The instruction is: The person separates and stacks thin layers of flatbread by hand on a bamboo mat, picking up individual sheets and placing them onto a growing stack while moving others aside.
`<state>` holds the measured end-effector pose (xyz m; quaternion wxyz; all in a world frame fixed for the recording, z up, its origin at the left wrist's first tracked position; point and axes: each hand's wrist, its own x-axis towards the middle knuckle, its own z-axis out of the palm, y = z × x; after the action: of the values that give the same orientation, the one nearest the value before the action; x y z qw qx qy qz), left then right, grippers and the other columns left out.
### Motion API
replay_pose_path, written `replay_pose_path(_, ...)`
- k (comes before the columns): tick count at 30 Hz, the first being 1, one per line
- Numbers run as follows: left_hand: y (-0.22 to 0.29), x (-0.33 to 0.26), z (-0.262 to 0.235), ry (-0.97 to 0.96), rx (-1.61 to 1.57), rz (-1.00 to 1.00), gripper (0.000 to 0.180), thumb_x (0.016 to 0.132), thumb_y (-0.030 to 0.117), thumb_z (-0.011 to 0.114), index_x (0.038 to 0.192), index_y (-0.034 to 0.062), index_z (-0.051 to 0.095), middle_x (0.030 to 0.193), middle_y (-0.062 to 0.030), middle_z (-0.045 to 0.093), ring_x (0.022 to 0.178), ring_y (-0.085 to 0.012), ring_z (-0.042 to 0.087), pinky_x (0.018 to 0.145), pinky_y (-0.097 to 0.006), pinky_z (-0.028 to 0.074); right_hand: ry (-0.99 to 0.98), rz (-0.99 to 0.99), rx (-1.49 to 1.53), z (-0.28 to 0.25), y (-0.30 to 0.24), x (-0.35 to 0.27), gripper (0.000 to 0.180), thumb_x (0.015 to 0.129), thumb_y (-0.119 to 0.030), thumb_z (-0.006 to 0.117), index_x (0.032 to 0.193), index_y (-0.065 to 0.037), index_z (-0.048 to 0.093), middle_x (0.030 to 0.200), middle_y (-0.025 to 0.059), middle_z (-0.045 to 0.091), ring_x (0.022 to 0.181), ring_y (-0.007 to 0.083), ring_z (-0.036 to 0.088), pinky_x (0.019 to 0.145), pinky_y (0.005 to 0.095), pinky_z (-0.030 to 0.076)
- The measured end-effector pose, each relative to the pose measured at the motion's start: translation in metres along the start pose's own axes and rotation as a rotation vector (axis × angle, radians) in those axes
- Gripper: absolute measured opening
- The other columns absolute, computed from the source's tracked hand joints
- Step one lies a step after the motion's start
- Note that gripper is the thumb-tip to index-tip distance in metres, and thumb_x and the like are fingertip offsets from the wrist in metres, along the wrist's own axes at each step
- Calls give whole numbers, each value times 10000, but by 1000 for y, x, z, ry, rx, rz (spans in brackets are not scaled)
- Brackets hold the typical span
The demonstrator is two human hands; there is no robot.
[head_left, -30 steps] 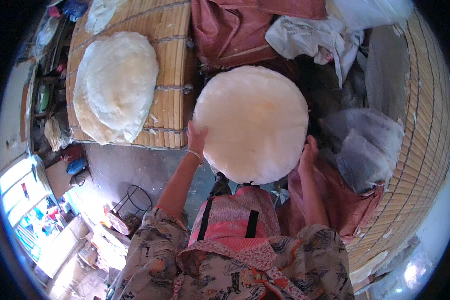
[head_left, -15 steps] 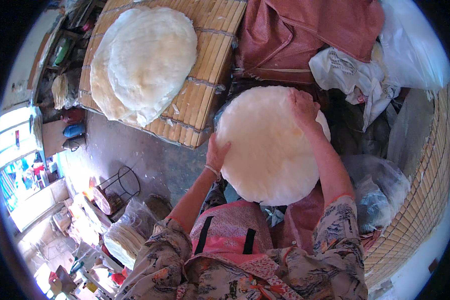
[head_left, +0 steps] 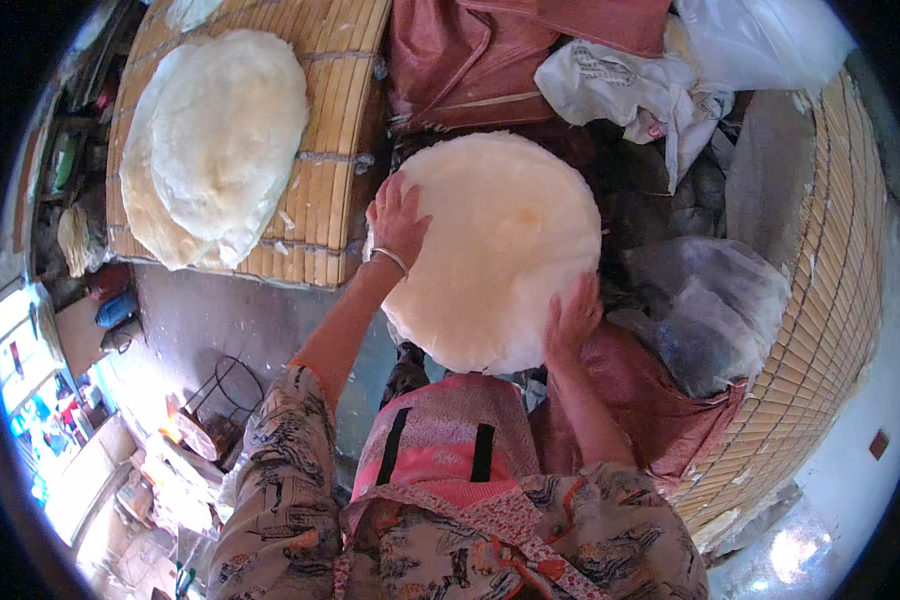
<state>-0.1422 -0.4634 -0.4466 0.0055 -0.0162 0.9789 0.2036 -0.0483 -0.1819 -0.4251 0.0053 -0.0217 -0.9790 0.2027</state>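
In front of me is a thick, round white pad (head_left: pixel 500 240) with a soft, fluffy surface and a faint orange patch near its middle. My left hand (head_left: pixel 398 218) rests on its upper left edge, fingers apart and lying flat. At the lower right edge, my right hand (head_left: pixel 573 315) lies against the rim with its fingers stretched out. The pad hides whatever supports it. To the far left, more white pads (head_left: pixel 225 140) of irregular outline lie overlapping on a bamboo-slat surface (head_left: pixel 335 100).
Reddish woven sheeting (head_left: pixel 460 60) and a crumpled white sack (head_left: pixel 620 85) lie beyond the pad. On the right are a clear plastic bag (head_left: pixel 720 310) and a curved bamboo-slat wall (head_left: pixel 820 300). A round wire stand (head_left: pixel 225 385) stands on the floor at left.
My left hand has moved up along the pad's left edge. My right hand has come down from the upper right to the lower right rim. The whole view has shifted.
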Motion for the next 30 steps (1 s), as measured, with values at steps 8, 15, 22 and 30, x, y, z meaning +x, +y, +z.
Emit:
replay_pose_path(8, 7, 12, 11, 29, -76, -109, 504, 566, 144, 710, 1000, 116, 454, 1265, -123, 289, 1168, -324, 268, 866, -499, 284, 16, 142, 149, 55, 50, -21, 548, 808, -285, 391, 1277, -43, 243, 1339, 149, 232, 1233, 341, 196, 960, 489, 148)
replay_pose_path(15, 5, 16, 15, -42, -24, -169, 388, 532, 153, 726, 861, 111, 524, 1247, -100, 300, 1154, -325, 262, 854, -494, 296, 26, 143, 98, 49, 48, -27, 525, 810, -268, 379, 1280, -68, 255, 1351, 160, 211, 1250, 335, 172, 957, 501, 139)
replay_pose_path(22, -48, 43, 31, 102, -461, -150, 204, 557, 59, 673, 709, 40, 537, 676, -92, 539, 662, -263, 532, 611, -341, 441, -65, 35, 14, 24, 23, -15, 532, 799, -292, 445, 1255, -56, 307, 1318, 197, 250, 1230, 363, 208, 960, 495, 179)
replay_pose_path(30, -26, 56, 14, -121, 95, -254, 277, 691, 219, 603, 931, 130, 497, 1011, -63, 515, 952, -255, 487, 733, -441, 368, 57, -81, 113, 33, 31, -9, 623, 759, -444, 439, 1239, -58, 343, 1322, 195, 261, 1240, 372, 184, 958, 501, 152)
